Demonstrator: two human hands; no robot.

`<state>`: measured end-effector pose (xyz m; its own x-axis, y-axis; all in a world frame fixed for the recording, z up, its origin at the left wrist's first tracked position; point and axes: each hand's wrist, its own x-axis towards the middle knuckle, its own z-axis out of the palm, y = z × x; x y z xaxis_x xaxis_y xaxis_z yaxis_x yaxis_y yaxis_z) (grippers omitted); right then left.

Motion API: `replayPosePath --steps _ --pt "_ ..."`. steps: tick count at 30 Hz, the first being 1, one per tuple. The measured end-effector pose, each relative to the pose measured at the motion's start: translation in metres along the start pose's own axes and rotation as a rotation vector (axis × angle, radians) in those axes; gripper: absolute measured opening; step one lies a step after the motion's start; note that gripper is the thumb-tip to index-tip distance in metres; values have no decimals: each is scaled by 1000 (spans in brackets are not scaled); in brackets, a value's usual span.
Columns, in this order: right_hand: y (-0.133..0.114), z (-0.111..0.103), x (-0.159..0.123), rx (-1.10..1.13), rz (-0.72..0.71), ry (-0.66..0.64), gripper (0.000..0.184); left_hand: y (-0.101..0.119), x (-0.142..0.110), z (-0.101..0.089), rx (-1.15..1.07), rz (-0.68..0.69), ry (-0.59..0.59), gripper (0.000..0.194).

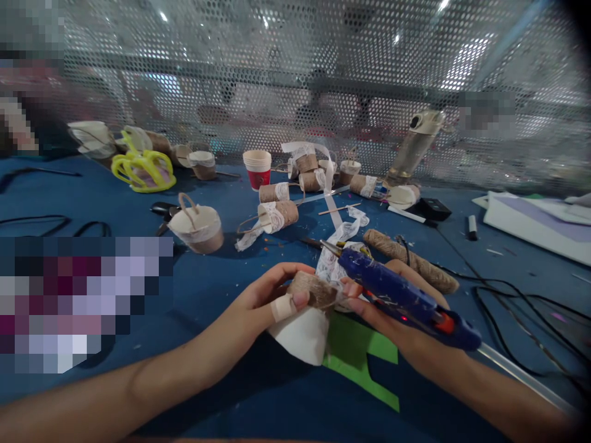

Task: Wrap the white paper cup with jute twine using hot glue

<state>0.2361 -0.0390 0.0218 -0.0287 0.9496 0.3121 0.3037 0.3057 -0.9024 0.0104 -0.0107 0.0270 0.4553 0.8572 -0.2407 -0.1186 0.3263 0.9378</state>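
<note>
1. Holding a twine-wrapped cup (316,292) at the clock's centre, counting twelve as straight ahead – tilted, with its bare white part (302,335) toward six.
2. Pinching that cup from nine o'clock with the left hand (263,298), pressing a bandaged thumb (282,309) on the near side and curling fingers around the far side.
3. Pinching the edge of some white lace (325,274) against the cup's three-o'clock side with fingertips of the right hand (392,327).
4. Bearing a blue glue gun (397,292) across the right hand, with its nozzle (330,247) near twelve, beyond the cup. Cannot tell the hold on its handle, hidden from view.
5. Running the lace away from the cup toward one o'clock, over the blue table (240,409).
6. Showing a notched green sheet (353,354) at four, just beside the cup, and a twine roll (422,267) at two.
7. Showing a handled cup (197,231) at ten, lace-banded cups (284,216) at eleven, and a red-and-white cup stack (257,166) farther off, between eleven and twelve.
</note>
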Motion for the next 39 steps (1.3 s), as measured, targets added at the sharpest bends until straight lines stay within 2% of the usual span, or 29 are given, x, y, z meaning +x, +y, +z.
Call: replayPosePath --steps 4,9,13,19,29,39 --pt "-2 2 -3 -25 -35 70 14 -1 0 -3 -17 16 20 35" --pt "-1 -2 -2 -29 -78 10 16 -1 1 -3 -38 29 76 36" --pt "-3 -3 0 -58 -43 32 15 0 2 -2 -35 36 105 40" --pt "-7 -1 1 -23 4 7 16 -3 1 -3 -65 70 125 34" --pt "-3 2 2 49 81 16 17 -2 0 -2 -72 79 43 30" --pt "-7 0 2 75 174 -30 19 -5 0 -4 -94 131 -26 19"
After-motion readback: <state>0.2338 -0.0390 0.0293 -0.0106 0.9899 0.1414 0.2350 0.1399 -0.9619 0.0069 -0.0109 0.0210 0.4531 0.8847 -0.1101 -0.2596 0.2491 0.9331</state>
